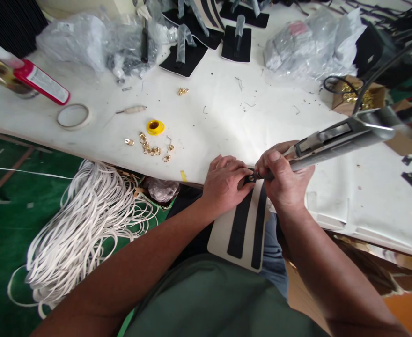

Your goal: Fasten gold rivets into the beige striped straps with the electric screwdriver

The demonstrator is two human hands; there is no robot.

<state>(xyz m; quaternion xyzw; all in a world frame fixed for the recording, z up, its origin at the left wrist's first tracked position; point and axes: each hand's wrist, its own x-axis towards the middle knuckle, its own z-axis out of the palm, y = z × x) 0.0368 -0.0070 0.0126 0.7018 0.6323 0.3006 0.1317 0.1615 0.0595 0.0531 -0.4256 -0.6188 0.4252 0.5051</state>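
Observation:
My right hand is wrapped around the front end of a grey inline power screwdriver, which tilts up toward the right. Its tip points at a small round metal fitting on a black tab; whether they touch is hard to tell. My left hand is closed on the tab, thumb and fingers beside the fitting. Below it, a beige panel with black stripes hangs over the table's front edge and my lap. Gold chain pieces and a yellow ring-shaped spool lie to the left.
Black panels with wrapped handles lie at the back, between plastic-wrapped bundles. A tape roll, an awl and a red-labelled bottle are at left. White cord is heaped on the green floor. A box of gold hardware stands right.

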